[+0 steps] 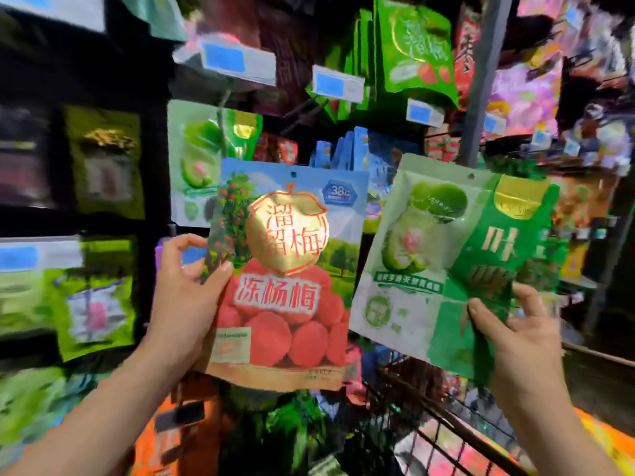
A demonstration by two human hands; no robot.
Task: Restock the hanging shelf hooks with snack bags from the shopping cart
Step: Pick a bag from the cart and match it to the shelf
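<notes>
While left hand [185, 297] grips red bag [285, 286], cart [429, 424] seemingly holds packets [295, 417].

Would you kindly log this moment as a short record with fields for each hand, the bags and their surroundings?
Left hand: grips the red berry bag by its left edge, thumb on the front
Right hand: grips the green bag near its lower right corner
Bags: held up side by side, neither on a hook
Shelf: hanging green bag of similar design behind the red one
Cart: wire shopping cart below, with more packets

Left hand [185, 297] and right hand [519, 334] raised forward, thumbs pinching against fingers
</notes>
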